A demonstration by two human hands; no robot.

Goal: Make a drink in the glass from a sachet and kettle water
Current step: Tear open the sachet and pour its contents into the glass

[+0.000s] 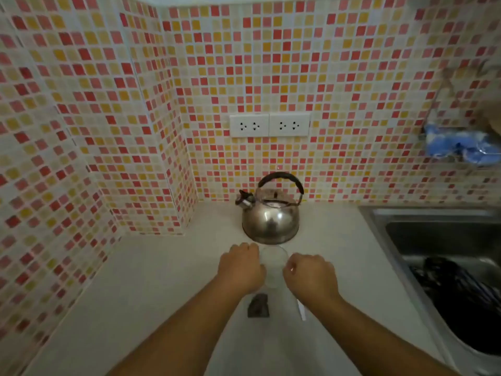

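Note:
A clear empty glass (273,263) stands on the pale counter (162,280) just in front of the steel kettle (271,217), which has a black handle and its spout to the left. My left hand (240,267) is curled against the glass's left side. My right hand (311,275) sits close to its right side with the fingers curled in; what they hold, if anything, is hidden. A small dark sachet (259,309) lies flat on the counter between my forearms. A thin white stick-like item (301,310) lies partly under my right wrist.
A steel sink (439,240) with dark items in it is at the right. Mosaic-tiled walls close the back and left, with a jutting tiled corner (162,207). Two white sockets (269,125) sit above the kettle. A wall rack holds something blue (458,145).

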